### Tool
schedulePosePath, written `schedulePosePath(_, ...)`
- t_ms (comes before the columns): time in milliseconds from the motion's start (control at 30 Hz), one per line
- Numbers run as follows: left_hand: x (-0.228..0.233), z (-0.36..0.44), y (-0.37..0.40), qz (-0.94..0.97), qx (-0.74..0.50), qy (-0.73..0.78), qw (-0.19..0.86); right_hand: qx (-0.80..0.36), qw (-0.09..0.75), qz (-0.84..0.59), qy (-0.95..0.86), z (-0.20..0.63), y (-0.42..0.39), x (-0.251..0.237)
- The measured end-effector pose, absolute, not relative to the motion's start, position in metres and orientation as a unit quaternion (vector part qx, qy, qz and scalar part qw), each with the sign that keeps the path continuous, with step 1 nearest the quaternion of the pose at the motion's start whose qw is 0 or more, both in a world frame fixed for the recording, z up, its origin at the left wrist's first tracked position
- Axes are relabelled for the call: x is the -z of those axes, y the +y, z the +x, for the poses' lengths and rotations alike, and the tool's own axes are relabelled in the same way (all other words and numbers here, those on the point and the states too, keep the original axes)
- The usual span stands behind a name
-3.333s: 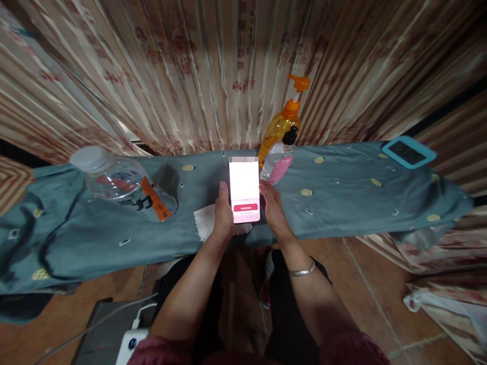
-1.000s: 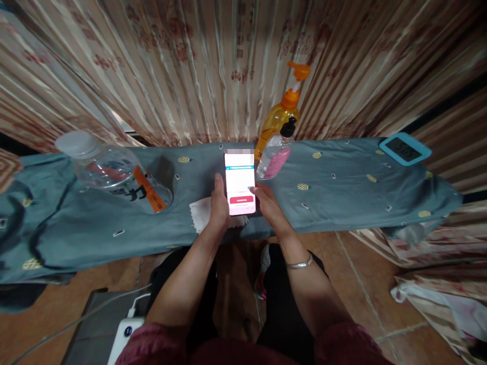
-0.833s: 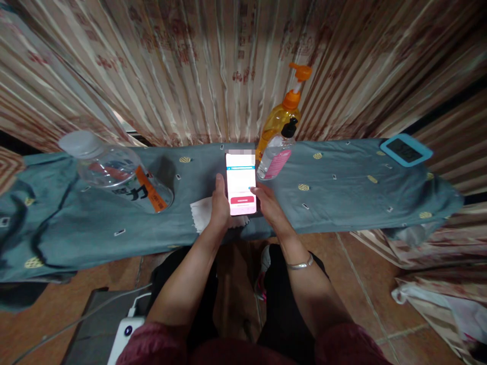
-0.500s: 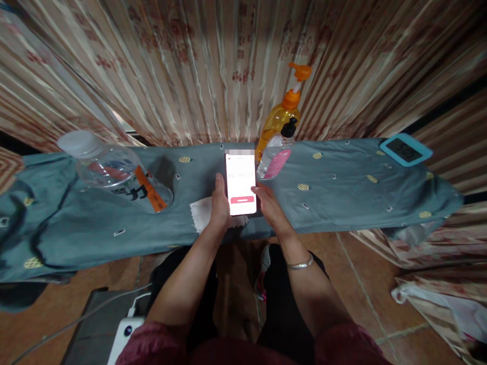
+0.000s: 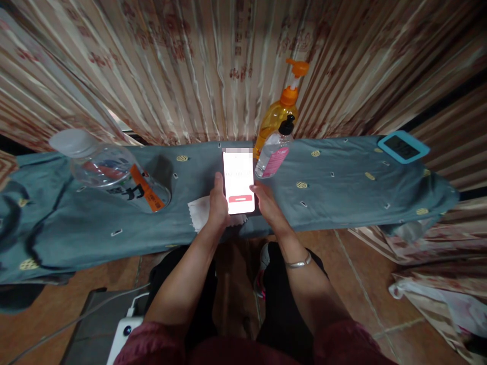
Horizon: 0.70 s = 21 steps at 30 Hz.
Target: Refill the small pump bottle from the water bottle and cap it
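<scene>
A lit phone (image 5: pixel 238 180) with a white screen and a pink bar is gripped on its left edge by my left hand (image 5: pixel 217 205). My right hand (image 5: pixel 266 205) rests against the phone's right edge, thumb on the side of the screen. Under the hands lies a white cloth (image 5: pixel 198 213) on a narrow table with a blue-grey patterned cover (image 5: pixel 335 187). Just behind the phone stand a small clear bottle with a pink label (image 5: pixel 273 154) and an orange pump bottle (image 5: pixel 279 114).
A large clear plastic bottle with an orange label (image 5: pixel 114 175) stands at the left. A blue-framed device (image 5: pixel 403 147) lies at the far right end. A striped curtain (image 5: pixel 190 66) hangs behind. A white power unit with cable (image 5: pixel 124 332) sits on the floor.
The phone's screen content has changed: a blue strip seen a second ago is gone and digits show above the pink bar. Both hands have stayed on the phone; the view shifted slightly.
</scene>
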<state>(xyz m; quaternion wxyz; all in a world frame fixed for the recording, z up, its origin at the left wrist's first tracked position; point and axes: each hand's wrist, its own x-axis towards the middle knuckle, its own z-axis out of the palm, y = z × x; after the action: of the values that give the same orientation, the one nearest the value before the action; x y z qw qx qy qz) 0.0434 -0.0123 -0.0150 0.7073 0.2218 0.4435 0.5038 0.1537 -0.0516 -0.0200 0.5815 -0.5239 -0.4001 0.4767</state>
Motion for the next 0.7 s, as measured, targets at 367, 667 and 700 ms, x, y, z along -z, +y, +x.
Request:
schedulePosePath(367,0.016,0.042,-0.010,0.245,-0.502,0.463,0.688,-0.457,0.528,-0.546,-0.463,0.157,-0.056,0.015)
schedulePosePath(667,0.013,0.030,0.000,0.256,-0.545,0.452,0.659,-0.522,0.494,-0.541,-0.436,0.159,-0.057,0.021)
schedulePosePath(700,0.013,0.029,0.000,0.257,-0.550,0.453,0.653,-0.536,0.489,-0.533,-0.435,0.157,-0.057,0.021)
